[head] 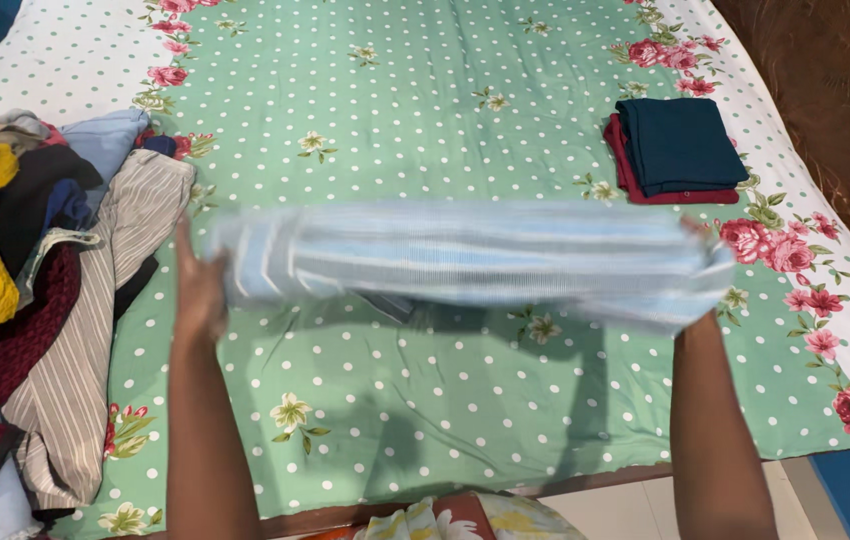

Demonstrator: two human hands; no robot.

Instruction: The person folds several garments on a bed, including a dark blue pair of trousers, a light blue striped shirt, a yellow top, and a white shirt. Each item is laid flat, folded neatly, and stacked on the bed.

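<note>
both hands hold one light blue striped garment (465,255) stretched out flat between them, lifted above the bed and blurred with motion. the left hand (200,285) grips its end at about 9 o'clock, thumb up along the cloth edge and the fingers tucked behind the fabric, closed on it. the right hand (700,270) is at about 3 o'clock and is mostly wrapped in the cloth; it carries that end, though how its fingers sit cannot be told. the garment's shadow falls on the sheet just below it, towards 6 o'clock.

no containers are in view. at about 1 o'clock, well apart from the held cloth, lies a small folded stack: a dark teal folded cloth (680,143) resting on a maroon folded cloth (635,170), whose edge shows at the left and bottom. at 9 o'clock, near the left hand, a loose pile of clothes (35,290) spills over the bed edge, with yellow, dark red, black, pale blue and a beige striped piece among it.

the surface is a green bedsheet (425,90) with white dots, small flowers and a white border with pink roses. brown floor shows at 2 o'clock.
</note>
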